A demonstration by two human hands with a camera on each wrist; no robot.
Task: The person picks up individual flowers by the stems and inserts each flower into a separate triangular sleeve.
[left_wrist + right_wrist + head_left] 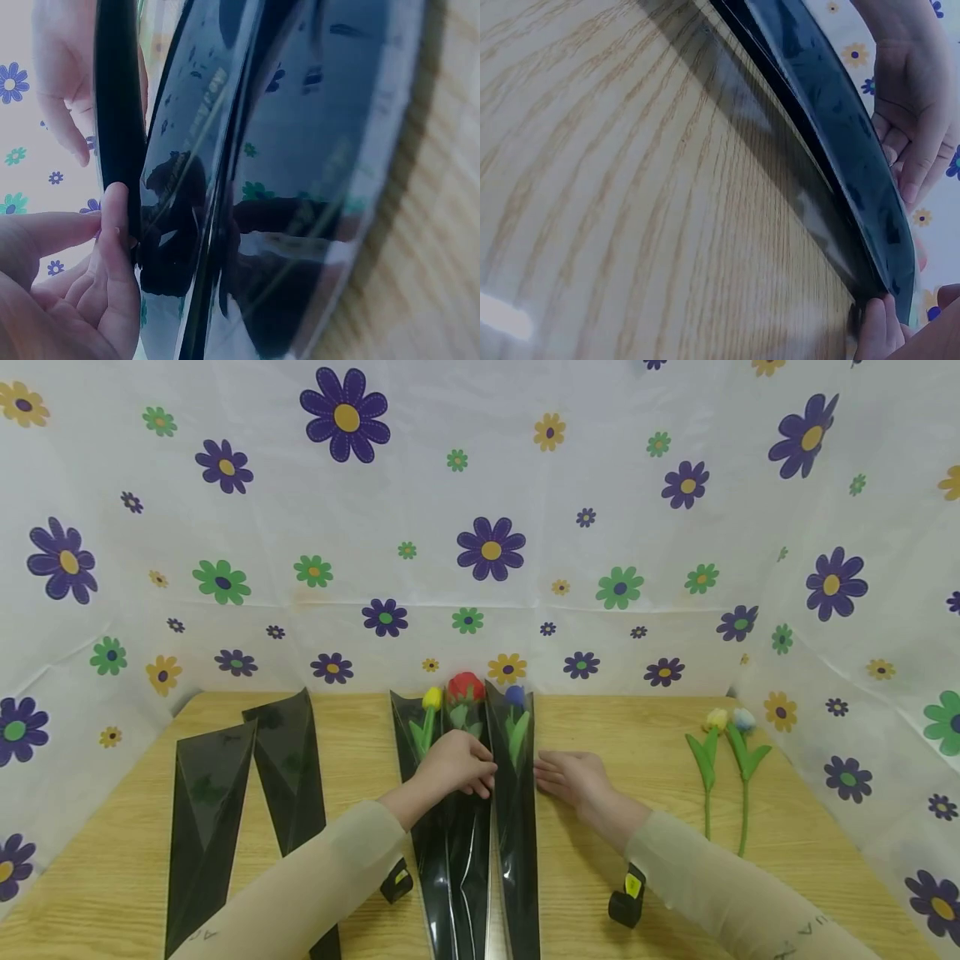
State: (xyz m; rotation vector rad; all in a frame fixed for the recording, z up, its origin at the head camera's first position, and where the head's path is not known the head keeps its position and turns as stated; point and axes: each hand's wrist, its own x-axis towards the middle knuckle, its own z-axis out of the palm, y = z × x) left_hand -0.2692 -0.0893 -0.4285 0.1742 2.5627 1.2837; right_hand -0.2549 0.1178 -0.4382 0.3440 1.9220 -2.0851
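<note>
Three black flower sleeves stand in a row in the head view. The left sleeve [428, 860] holds a yellow tulip [432, 698], the middle one a red bloom [466, 686], and the right sleeve [517, 852] a blue tulip [514, 695]. Reaching over the first two, my left hand [454, 766] pinches the right sleeve's left edge with thumb and fingertips. Along that sleeve's opposite edge, my right hand [576, 779] touches it with nearly straight fingers. Both hands also show about the sleeve [840, 142] in the right wrist view.
To the left lie two more black sleeves, one [206, 827] nearer and one [288, 760] beside it. A pale yellow tulip [716, 720] and a pale blue tulip [744, 719] lie on the right of the wooden table [622, 718]. A flower-printed cloth [420, 502] hangs behind.
</note>
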